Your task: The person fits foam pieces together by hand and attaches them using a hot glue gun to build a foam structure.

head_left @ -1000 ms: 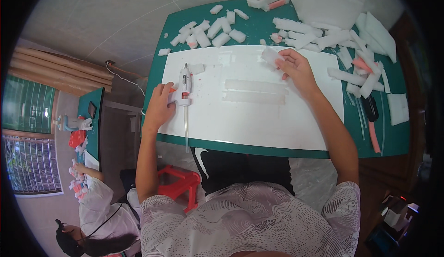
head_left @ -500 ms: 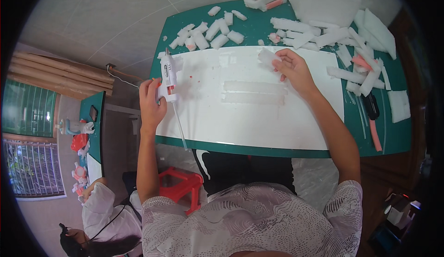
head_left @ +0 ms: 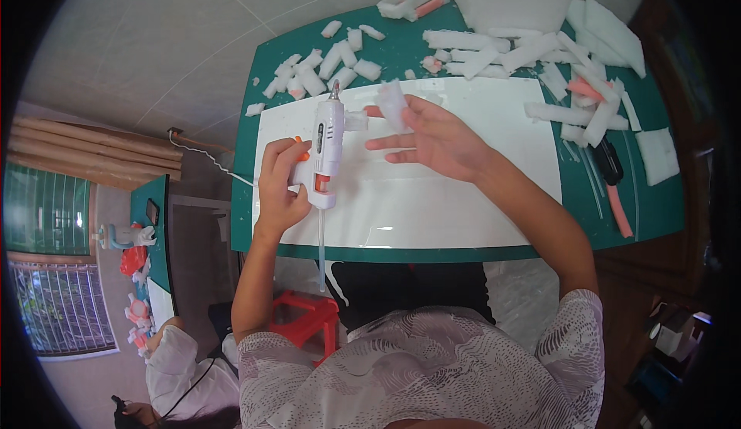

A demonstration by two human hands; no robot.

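Observation:
My left hand (head_left: 282,186) is closed round the handle of a white hot glue gun (head_left: 329,132) with an orange trigger. Its nozzle points toward the far side, and a clear glue stick sticks out of its rear end. Between the thumb and forefinger of my right hand (head_left: 440,137) is a small white foam piece (head_left: 392,105), raised just right of the gun; the other fingers are spread. A short whitish part juts from the gun's right side; I cannot tell what it is. Both hands are over a white board (head_left: 494,217).
Loose foam pieces (head_left: 332,60) cover the back of the green table (head_left: 255,143). Foam strips (head_left: 540,51) and a black-handled tool (head_left: 608,163) lie at the right. A red stool (head_left: 305,321) stands below. Another person (head_left: 189,375) sits at a second table, lower left.
My left hand has brought the glue gun rightward over the board. My right hand has moved left with the foam piece, near the gun. The whole view has shifted slightly.

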